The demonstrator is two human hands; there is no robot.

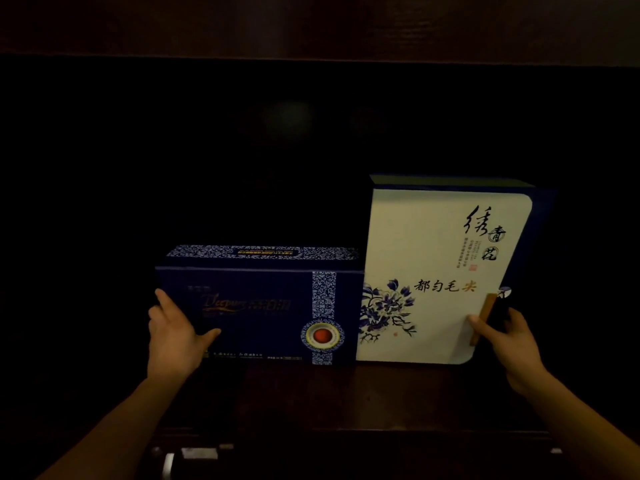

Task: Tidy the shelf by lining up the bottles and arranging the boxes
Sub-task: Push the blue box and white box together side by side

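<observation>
Left hand (173, 336) grips blue box (256, 313)'s outer edge, right hand (504, 336) white box (433, 271)'s.

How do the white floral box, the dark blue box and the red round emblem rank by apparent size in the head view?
1. white floral box, taller, with the biggest face.
2. dark blue box, wider but lower; both stand side by side, so nearness hardly skews this.
3. red round emblem, a small mark on the blue box.
</observation>
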